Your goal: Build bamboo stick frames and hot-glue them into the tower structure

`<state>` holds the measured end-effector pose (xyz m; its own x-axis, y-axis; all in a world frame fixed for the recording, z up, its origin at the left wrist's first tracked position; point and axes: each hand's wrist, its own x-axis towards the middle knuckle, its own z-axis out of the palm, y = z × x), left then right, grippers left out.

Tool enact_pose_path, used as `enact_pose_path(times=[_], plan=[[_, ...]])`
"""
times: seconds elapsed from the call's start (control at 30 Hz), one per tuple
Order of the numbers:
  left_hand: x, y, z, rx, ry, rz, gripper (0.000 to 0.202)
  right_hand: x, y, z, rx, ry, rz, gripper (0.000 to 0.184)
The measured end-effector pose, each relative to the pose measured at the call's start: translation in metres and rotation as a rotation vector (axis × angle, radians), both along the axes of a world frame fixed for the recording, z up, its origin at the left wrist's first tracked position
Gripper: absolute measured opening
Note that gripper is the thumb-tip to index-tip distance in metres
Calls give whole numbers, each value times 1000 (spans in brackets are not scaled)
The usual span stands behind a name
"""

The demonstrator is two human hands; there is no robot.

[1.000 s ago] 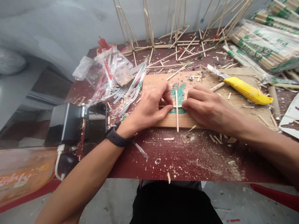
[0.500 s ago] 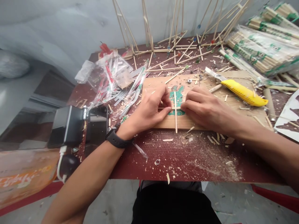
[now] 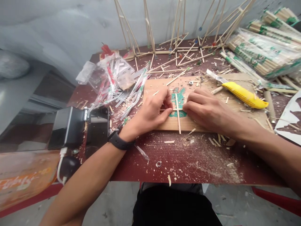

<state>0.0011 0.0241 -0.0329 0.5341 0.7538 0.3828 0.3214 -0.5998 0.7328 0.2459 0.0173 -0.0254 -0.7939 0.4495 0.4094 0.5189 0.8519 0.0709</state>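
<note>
Two thin wooden sticks lie crossed on a wooden board (image 3: 237,105) with a green print. The upright stick (image 3: 178,114) runs toward me over the board's near edge. My left hand (image 3: 150,110) pinches the cross stick (image 3: 175,109) on its left side, thumb and fingers closed on it. On the right, the fingers of my right hand (image 3: 207,108) are pressed together on the other end of the same cross stick. A black watch sits on my left wrist.
A yellow-handled knife (image 3: 242,94) lies on the board's right part. Packs of wrapped chopsticks (image 3: 263,50) fill the back right. Stick frames (image 3: 178,40) lean on the wall. Torn plastic wrappers (image 3: 113,78) pile at left, by a black box (image 3: 68,127). Shavings and a small ring (image 3: 159,163) litter the red table.
The view has shifted slightly. Both hands stay pinched on the crossed sticks; the upright stick has tilted a little, its near end now further right.
</note>
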Motion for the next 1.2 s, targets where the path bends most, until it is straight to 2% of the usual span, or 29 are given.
enact_pose_path(times=[0.37, 0.53, 0.77, 0.93, 1.2], plan=[[1, 4, 0, -14, -23, -23, 34, -2, 3, 3, -12, -16, 54, 32], [-1, 0, 5, -37, 13, -28, 27, 0, 1, 1, -8, -5, 25, 31], [-10, 3, 12, 155, 81, 14, 26, 4, -3, 6, 44, 24, -26, 25], [-10, 2, 13, 131, 116, -16, 26, 4, -3, 6, 58, 19, -45, 26], [-10, 3, 11, 138, 116, 12, 26, 5, -1, 3, 63, 19, -69, 28]])
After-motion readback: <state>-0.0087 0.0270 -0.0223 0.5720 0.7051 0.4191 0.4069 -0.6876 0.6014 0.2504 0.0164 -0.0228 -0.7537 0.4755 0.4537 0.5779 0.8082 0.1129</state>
